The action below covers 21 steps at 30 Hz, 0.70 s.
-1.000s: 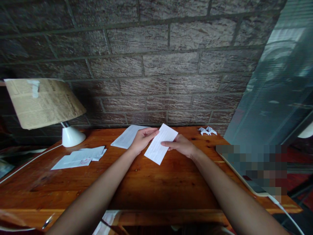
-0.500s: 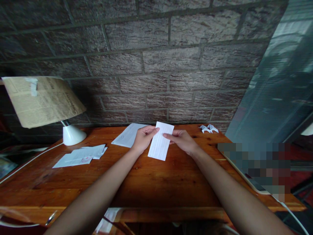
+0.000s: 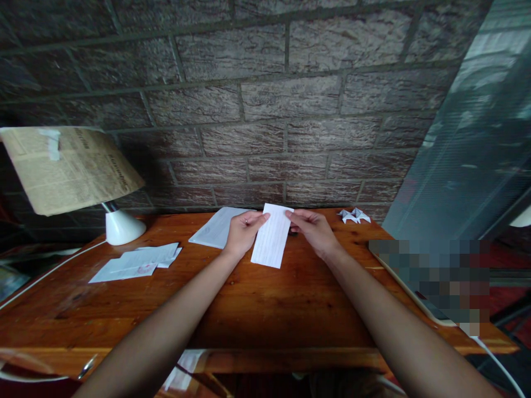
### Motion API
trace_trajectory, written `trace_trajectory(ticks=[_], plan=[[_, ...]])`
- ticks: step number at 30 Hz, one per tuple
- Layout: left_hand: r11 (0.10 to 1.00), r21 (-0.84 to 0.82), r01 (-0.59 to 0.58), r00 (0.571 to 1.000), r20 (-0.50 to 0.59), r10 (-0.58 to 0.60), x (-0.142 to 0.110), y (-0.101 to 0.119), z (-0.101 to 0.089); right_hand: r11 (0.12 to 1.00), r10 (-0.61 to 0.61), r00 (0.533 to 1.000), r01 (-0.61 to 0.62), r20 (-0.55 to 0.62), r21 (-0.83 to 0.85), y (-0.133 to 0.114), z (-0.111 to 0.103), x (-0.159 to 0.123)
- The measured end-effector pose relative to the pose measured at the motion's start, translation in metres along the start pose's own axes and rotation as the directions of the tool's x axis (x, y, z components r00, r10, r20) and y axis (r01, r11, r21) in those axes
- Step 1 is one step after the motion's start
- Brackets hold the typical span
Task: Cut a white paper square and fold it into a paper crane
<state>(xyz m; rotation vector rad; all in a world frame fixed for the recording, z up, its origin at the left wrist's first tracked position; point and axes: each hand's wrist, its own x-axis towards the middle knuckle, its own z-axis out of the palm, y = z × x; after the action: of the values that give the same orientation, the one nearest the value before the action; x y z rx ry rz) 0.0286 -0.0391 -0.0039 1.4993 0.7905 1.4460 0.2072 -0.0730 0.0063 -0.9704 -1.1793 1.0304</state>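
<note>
Holding a white paper strip (image 3: 271,240) over the counter (image 3: 286,309), left hand (image 3: 241,233) and right hand (image 3: 317,232) have fingers clamped on its upper corners; paper stack (image 3: 211,229) lies partly behind the left.

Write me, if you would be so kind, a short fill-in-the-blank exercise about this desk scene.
1. The left hand and right hand both hold the narrow paper, whose colour is ____.
2. The lamp stands toward the ____ end of the desk.
3. The small folded shapes lie nearer the ____ hand.
4. The desk is made of ____.

Missing words: white; left; right; wood.
</note>
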Motion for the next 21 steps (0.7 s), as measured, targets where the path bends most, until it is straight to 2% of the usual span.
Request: trace_trajectory(ticks=[15, 21], plan=[[0.997, -0.034, 0.069, 0.997, -0.013, -0.070, -0.0001, 0.0010, 0.0006, 1.000, -0.021, 0.999, 0.022, 0.036, -0.003, -0.0005, 0.0001, -0.0007], [0.998, -0.037, 0.052, 0.999, 0.011, -0.052, -0.0008, 0.0005, 0.0005, 0.999, -0.048, 0.998, 0.047, -0.031, -0.003, -0.0027, -0.0003, -0.0003]])
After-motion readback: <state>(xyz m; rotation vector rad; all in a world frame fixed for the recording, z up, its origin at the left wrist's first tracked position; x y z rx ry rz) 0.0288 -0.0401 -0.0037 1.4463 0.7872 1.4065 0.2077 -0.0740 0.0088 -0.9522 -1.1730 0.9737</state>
